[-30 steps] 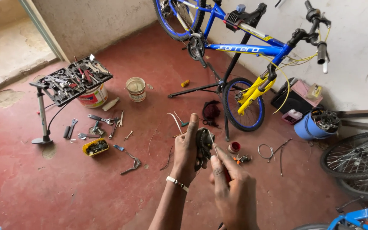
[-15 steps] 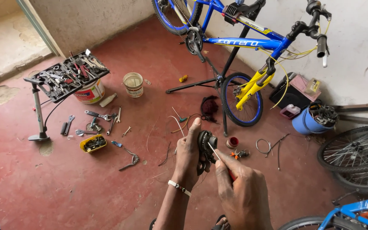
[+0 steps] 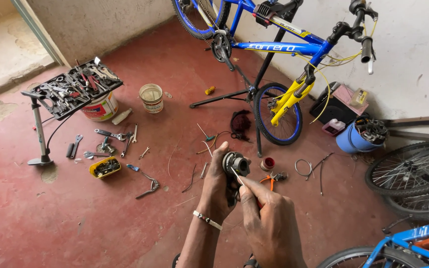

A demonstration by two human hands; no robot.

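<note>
Both hands raised mid-frame, close together; left hand [image 3: 219, 186] fingers curled, gripping; right hand [image 3: 269, 221] pinching.

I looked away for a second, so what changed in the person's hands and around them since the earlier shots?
Little changed. The left hand still grips the dark round bike part, now turned so its round face shows. The right hand still holds the thin tool against it. The view has dropped slightly. The blue bicycle and tool tray stayed put.

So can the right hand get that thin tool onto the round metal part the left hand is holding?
Probably yes: the left hand holds the round metal part up uncovered, and the right hand already has the thin tool against it.
</note>
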